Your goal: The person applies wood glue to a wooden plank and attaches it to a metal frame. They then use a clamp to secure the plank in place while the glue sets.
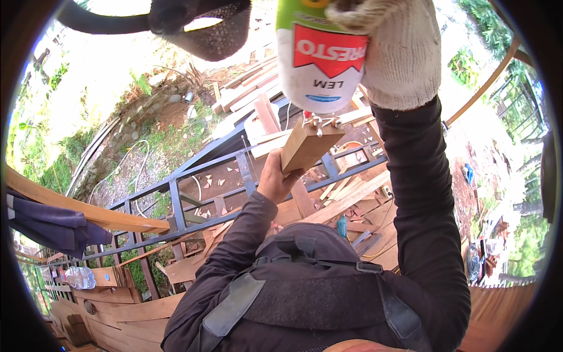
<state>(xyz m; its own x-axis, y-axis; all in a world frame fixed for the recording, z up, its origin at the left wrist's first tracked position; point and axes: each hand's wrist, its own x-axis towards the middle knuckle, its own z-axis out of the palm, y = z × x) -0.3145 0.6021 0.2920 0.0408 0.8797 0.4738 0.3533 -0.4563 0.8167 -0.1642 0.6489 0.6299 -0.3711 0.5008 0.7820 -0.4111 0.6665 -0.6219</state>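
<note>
My left hand is bare and grips a short wooden block from below, its cut end turned up. White glue lies in squiggles on that end. My right hand, in a white knit glove, holds a white glue bottle with a green top band and a red label. The bottle is upside down, and its red nozzle sits just above the block's glued end.
A dark metal railing frame runs across below the hands. Beyond it lie piled wooden planks and offcuts on bare ground. A curved wooden rail with a dark cloth over it is at left, near a clear plastic bottle.
</note>
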